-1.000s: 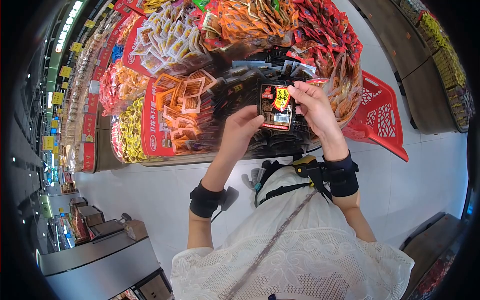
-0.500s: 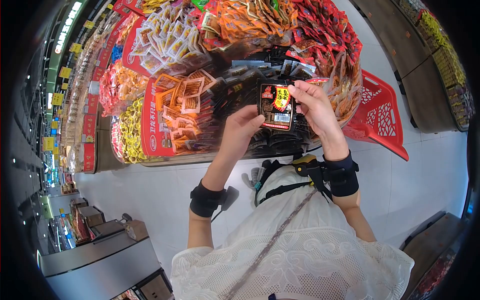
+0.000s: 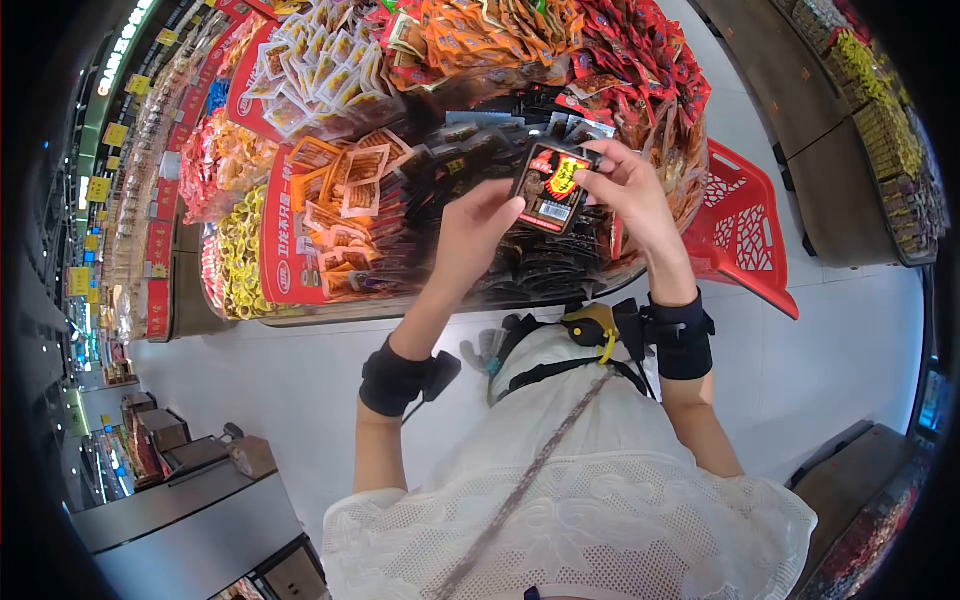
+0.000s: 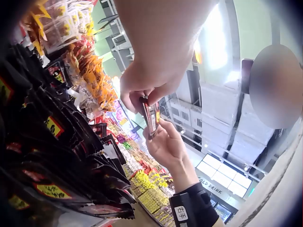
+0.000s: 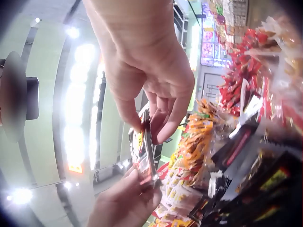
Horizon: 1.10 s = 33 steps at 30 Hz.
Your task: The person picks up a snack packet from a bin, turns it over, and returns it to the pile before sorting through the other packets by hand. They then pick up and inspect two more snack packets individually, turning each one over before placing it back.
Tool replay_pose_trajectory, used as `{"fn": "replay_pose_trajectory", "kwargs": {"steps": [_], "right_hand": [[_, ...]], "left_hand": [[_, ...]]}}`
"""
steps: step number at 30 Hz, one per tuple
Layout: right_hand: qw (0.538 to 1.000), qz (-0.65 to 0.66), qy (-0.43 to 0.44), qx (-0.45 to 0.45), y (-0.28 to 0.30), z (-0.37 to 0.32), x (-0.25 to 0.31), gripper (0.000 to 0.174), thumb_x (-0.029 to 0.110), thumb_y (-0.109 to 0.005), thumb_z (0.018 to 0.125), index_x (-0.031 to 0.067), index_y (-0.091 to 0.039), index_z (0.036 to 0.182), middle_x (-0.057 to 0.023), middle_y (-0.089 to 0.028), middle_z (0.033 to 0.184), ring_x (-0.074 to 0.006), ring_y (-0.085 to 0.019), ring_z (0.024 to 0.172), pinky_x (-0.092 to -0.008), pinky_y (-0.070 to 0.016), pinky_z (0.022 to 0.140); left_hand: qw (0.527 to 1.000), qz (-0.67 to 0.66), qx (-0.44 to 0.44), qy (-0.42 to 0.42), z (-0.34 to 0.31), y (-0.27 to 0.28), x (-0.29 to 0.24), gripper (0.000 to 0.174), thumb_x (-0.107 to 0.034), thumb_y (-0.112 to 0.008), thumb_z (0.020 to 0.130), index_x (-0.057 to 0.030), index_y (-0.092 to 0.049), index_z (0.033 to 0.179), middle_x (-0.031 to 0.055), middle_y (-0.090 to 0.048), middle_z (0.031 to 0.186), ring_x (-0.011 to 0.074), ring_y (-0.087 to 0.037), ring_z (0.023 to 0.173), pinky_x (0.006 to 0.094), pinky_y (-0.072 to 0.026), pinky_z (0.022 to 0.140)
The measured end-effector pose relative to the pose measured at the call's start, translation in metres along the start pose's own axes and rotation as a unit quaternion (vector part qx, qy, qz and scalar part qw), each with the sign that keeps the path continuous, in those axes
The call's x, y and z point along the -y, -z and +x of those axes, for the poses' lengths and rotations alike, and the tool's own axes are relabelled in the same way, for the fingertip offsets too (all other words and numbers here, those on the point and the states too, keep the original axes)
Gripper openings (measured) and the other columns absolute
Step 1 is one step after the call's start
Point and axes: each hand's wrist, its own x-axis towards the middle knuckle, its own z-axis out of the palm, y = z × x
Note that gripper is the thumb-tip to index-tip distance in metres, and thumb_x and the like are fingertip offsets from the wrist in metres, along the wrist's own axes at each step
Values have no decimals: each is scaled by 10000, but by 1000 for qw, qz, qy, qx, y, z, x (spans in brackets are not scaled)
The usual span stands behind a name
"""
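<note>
A small black snack packet (image 3: 549, 190) with a red and yellow label and a barcode is held between both hands, over the display of snacks. My left hand (image 3: 476, 226) pinches its lower left edge, thumb on the printed face. On the upper right side, my right hand (image 3: 634, 192) grips it between thumb and fingers. In the left wrist view the packet (image 4: 151, 116) shows nearly edge-on. From the right wrist, the right thumb lies on the front of the packet (image 5: 144, 150) with fingers behind. Many similar black packets (image 3: 540, 258) lie piled below.
Orange packets (image 3: 362, 182), white packets (image 3: 325, 75) and red packets (image 3: 645, 55) are heaped around the black ones. A red basket (image 3: 742, 235) stands at the display's right side. Shelving (image 3: 850, 170) lines the far right, above a pale tiled floor (image 3: 815, 350).
The packet has tilted, its top leaning right, and has risen slightly in the head view with both hands still on it. The head view has shifted a little, moving the display leftward.
</note>
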Motion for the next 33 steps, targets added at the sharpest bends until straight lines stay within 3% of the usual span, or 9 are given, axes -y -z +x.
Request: {"fn": "replay_pose_trajectory", "kwargs": {"steps": [4, 7, 12, 14, 17, 20, 24, 28, 33], "right_hand": [[986, -161, 47, 23, 27, -4, 18, 175, 30, -627, 785, 11, -589, 955, 14, -592, 841, -12, -503, 728, -155, -399, 589], [989, -138, 50, -21, 28, -13, 14, 135, 20, -631, 787, 0, -602, 918, 13, -588, 828, -16, -503, 745, -161, -399, 620], [986, -108, 77, -101, 43, -30, -4, 134, 7, -624, 800, -20, -597, 928, 6, -596, 841, -40, -520, 773, -185, -412, 700], [985, -96, 81, -118, 53, -39, -12, 132, -2, -621, 801, -22, -596, 929, 2, -600, 850, -47, -525, 782, -191, -414, 719], [980, -103, 107, -136, 55, -52, -20, 121, -10, -619, 802, -19, -594, 920, 0, -601, 854, -50, -520, 785, -195, -410, 725], [980, -85, 105, -147, 54, -57, -33, 112, -4, -621, 804, -17, -592, 911, -2, -602, 858, -48, -516, 784, -195, -407, 730], [980, -74, 110, -148, 44, -58, -36, 113, -6, -615, 810, -16, -588, 919, 2, -600, 852, -46, -513, 783, -192, -405, 726], [980, -62, 123, -146, 36, -55, -37, 116, -6, -613, 811, -21, -584, 923, -1, -596, 849, -48, -511, 779, -192, -405, 724], [980, -72, 121, -141, 26, -50, -35, 121, -6, -617, 809, -23, -582, 924, -2, -590, 848, -52, -509, 775, -191, -403, 725]], "left_hand": [[979, 154, 37, -131, 18, -14, -14, 176, -20, -587, 812, 23, -606, 982, 61, -586, 859, 121, -567, 755, 238, -456, 704], [968, 203, 78, -126, 24, -15, -14, 193, -27, -579, 830, 11, -590, 1020, 54, -584, 941, 104, -562, 894, 237, -449, 798], [973, 199, 8, -117, 17, 7, -9, 168, -53, -612, 812, 1, -580, 967, 58, -613, 974, 116, -578, 919, 266, -470, 783], [944, 309, 3, -114, 6, 26, -4, 139, -76, -616, 789, -37, -595, 921, 60, -608, 884, 159, -598, 807, 279, -475, 709], [888, 419, 68, -178, -8, 44, 21, 110, -77, -611, 775, -53, -597, 881, 62, -585, 846, 212, -579, 783, 302, -469, 679], [857, 458, 57, -228, -12, 40, 41, 91, -83, -604, 769, -61, -593, 857, 69, -575, 839, 252, -556, 792, 321, -473, 660], [805, 546, 48, -227, -8, 26, 44, 93, -123, -622, 737, -64, -577, 793, 53, -564, 809, 236, -512, 851, 334, -429, 725], [713, 663, 84, -211, -6, 12, 42, 109, -141, -655, 702, -67, -616, 772, 25, -589, 776, 198, -489, 852, 323, -391, 727], [668, 707, 115, -204, 2, -8, 35, 48, -81, -559, 612, -61, -590, 643, 81, -592, 676, 235, -541, 791, 310, -393, 722]]}}
